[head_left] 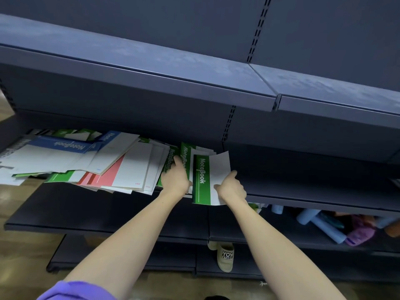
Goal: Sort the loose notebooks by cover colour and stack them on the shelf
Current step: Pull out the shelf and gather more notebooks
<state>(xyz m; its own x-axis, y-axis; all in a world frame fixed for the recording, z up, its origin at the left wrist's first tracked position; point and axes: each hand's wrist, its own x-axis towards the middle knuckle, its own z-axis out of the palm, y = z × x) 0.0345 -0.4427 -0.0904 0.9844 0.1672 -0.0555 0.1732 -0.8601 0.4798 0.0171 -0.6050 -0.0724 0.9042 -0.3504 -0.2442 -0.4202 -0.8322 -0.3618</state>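
- Right hand [230, 187] pinches the green-and-white paper notebook [208, 180] by its edge, likely squaring a green stack.
- Left hand [176, 177] lies flat, fingers straight, seemingly steadying neighbouring green notebooks [185, 158] on the dark metal shelf [108, 208].

Green notebook [202, 179] atop green stack — mixed notebooks [86, 156] leftward.

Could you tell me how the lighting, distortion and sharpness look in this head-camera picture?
Head view: wide-angle bending curves the upper shelf edge; dull patchy glare lies on its top; the shelf casts shadow over the back of the notebook pile; the green notebook between left hand and right hand reads sharply; pile edges at far left look soft.
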